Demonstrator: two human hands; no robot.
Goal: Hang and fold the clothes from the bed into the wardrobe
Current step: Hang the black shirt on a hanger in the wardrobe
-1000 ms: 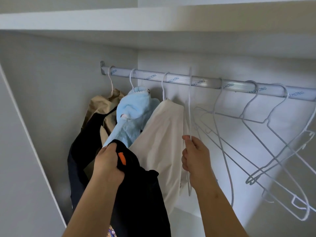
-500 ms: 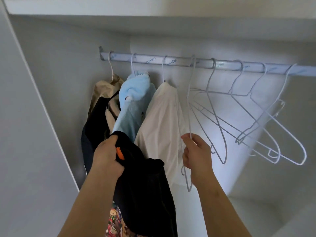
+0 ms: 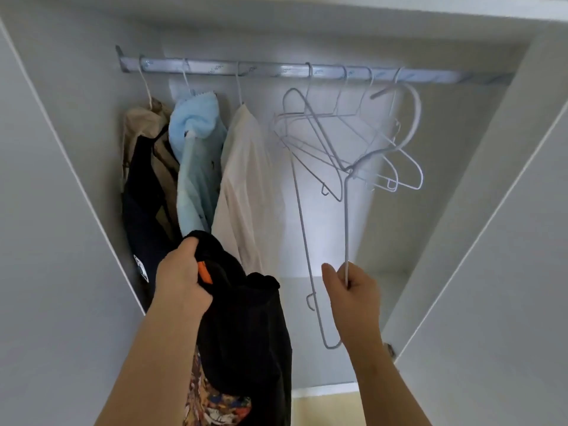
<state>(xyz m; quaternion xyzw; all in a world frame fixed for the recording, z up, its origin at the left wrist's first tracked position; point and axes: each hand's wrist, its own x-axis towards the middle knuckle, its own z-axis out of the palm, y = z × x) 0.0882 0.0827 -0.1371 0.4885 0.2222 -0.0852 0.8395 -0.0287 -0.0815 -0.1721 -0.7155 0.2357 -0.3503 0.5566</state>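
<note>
The white wardrobe [image 3: 76, 149] is holding three hung garments at the left of its metal rail [image 3: 264, 70], with bare wire hangers [image 3: 319, 130] bunching to the right. The left hand [image 3: 181, 278], raised, is gripping a soft black garment [image 3: 246, 333] by its bunched top, in front of the hung clothes. The right hand [image 3: 353, 290] is pinching a thin white wire hanger [image 3: 346, 226], which was hooked on the rail half a second ago and is now tilting free below it.

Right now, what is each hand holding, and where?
Left hand: black garment, by its bunched top. Right hand: white wire hanger, by one straight side.
</note>
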